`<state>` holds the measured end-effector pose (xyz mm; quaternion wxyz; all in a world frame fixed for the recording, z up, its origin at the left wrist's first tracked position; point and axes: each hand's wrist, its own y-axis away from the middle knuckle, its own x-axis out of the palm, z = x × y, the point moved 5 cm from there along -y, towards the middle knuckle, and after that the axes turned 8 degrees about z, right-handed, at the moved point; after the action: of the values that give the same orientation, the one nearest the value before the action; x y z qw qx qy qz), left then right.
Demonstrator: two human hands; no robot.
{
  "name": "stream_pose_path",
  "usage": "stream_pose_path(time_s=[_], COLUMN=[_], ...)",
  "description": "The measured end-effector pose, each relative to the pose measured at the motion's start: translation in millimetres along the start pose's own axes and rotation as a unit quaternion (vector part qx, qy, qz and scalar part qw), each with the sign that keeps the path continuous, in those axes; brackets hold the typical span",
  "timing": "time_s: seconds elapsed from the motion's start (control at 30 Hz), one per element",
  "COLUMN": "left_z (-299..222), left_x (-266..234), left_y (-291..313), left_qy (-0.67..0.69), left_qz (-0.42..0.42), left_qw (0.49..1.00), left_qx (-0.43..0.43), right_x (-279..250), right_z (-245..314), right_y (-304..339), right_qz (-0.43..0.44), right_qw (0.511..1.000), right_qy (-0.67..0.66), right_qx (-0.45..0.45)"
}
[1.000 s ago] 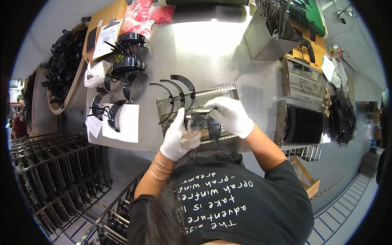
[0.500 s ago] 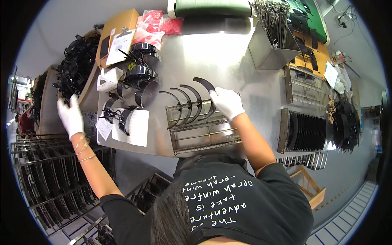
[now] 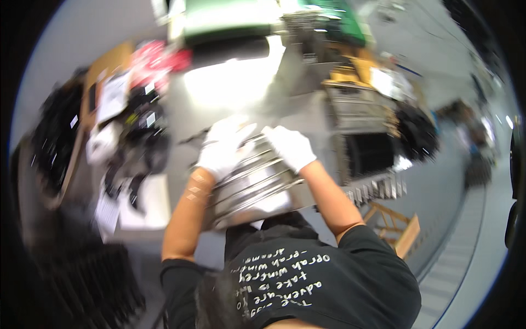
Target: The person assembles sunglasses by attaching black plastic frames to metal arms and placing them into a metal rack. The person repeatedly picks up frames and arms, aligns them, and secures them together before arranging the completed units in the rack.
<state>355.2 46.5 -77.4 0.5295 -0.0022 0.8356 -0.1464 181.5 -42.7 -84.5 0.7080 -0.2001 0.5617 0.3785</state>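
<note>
The picture is blurred by motion. Both my hands wear white gloves and meet over the far end of a metal wire rack (image 3: 257, 189) on the grey table (image 3: 230, 93). My left hand (image 3: 222, 149) lies on the rack's upper left corner, beside dark curved parts (image 3: 193, 137). Close to its right, my right hand (image 3: 290, 146) touches the rack's top edge. The blur hides whether either hand grips anything.
Black parts with white paper tags (image 3: 131, 137) lie left of the rack, and a heap of black pieces (image 3: 55, 137) sits at the far left. Metal racks and a tray of dark parts (image 3: 367, 148) stand on the right. A green box (image 3: 230, 22) is at the back.
My left hand has come back from the black heap at the far left to the rack, next to my right hand. The view has swung and blurred.
</note>
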Motion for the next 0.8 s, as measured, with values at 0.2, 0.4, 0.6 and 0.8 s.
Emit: stream_pose_path(time_s=[0.2,0.4,0.6,0.8], left_z=[78,-83,-171,-216], left_x=[-11,30,166,179], left_y=[16,-73,-110,-71], left_qy=[-0.043,0.231,0.241,0.204], left_qz=[0.146,-0.128,0.046,-0.116], left_qw=[0.917,0.957,0.942,0.899], left_qx=[-0.369,-0.124,-0.228,-0.371], right_x=[-74,-134,-187,-199], right_z=[-125,-279,-406,-587], right_y=[138,179,106,-138], right_qz=[-0.053,-0.181,-0.274,-0.382], right_qw=[0.987,0.941,0.946,0.924], right_qy=[-0.12,-0.217,-0.158,-0.023], right_qx=[0.098,0.186,0.067,-0.001])
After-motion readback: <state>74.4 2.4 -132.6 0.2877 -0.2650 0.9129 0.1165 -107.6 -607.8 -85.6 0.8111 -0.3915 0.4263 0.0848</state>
